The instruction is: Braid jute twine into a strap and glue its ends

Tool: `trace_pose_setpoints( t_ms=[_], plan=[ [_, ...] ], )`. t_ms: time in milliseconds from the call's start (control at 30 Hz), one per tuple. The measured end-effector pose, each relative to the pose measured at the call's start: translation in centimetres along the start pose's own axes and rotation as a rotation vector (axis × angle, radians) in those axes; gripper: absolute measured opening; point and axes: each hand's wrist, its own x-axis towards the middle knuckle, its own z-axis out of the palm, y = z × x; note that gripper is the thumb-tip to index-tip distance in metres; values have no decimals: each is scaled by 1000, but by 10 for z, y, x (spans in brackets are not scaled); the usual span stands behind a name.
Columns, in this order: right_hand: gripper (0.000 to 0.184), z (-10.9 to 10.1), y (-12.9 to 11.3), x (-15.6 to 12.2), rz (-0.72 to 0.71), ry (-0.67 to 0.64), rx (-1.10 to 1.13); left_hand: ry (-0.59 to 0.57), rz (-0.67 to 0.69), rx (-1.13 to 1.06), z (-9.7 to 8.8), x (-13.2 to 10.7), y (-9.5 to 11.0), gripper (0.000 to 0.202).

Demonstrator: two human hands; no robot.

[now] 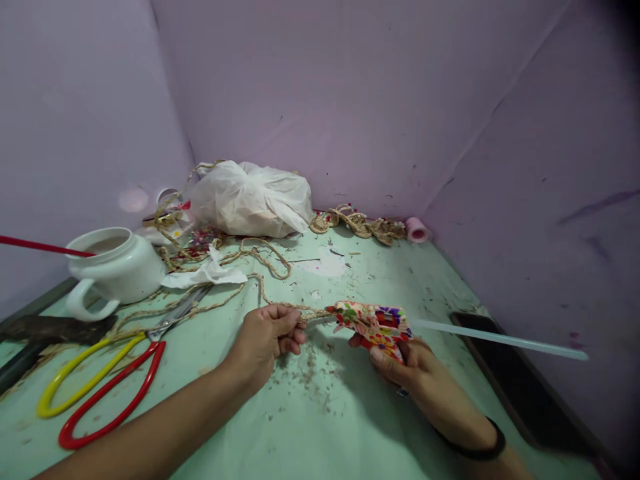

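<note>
Between its thumb and fingers my left hand [273,337] pinches a braided straw cord [316,315]. The cord's end sticks out to the right, and its length trails back across the table to the left. My right hand [420,373] is wrapped round the grip of a glue gun [373,327] covered in a colourful floral pattern. The gun's nozzle points left and is at the cord's end; I cannot tell whether they touch. A long translucent glue stick [505,339] juts from the gun's rear.
Scissors [165,325] with yellow and red handles lie left, beside a white mug [120,263] holding a red stick. Behind are a white plastic bag [253,200], several woven straw pieces [357,223] and a pink spool [417,230]. A dark phone-like slab [520,387] lies right.
</note>
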Motion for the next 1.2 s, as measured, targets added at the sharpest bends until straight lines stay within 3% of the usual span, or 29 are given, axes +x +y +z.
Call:
trace_pose_setpoints(
  t_ms=[200,567,1200],
  plan=[
    [25,2,7,-1,-8,6,-58,35,-29,-25,1,0,0,17],
    [31,9,18,-1,-19,96,-162,48,-33,-10,2,1,-4,16],
    [38,13,21,-1,-49,108,-180,21,14,-30,-1,3,-10,22]
  ],
)
